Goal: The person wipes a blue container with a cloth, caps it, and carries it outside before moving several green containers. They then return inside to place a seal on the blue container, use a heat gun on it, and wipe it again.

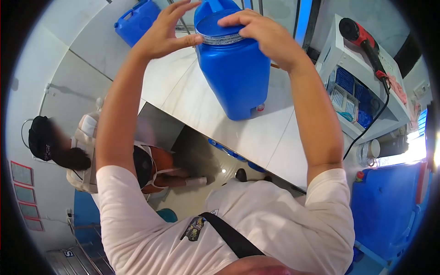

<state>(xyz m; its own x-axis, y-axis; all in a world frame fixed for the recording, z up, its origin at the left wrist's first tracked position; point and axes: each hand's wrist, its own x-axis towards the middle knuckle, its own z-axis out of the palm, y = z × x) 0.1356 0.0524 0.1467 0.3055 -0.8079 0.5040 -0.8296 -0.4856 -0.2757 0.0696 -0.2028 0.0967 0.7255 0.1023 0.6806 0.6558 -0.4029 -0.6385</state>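
Note:
A blue plastic water jug (233, 75) stands upright on the white tiled counter, with a round blue lid (219, 24) on top. A printed plastic seal band (222, 39) circles the lid's edge. My left hand (165, 36) is beside the lid with fingers spread, its thumb tip at the band. My right hand (270, 36) lies over the other side of the lid, fingers stretched across its top and edge, not wrapped round it. A small tap fitting (260, 108) shows low on the jug. The jug's handle is partly cut off by the frame's top.
Another blue jug (137, 22) lies at the back left. To the right, a red and black heat gun (360, 34) rests on a white shelf unit (337, 46), its cord hanging down. A person in a cap (41, 137) is at the left, below the counter (275, 137).

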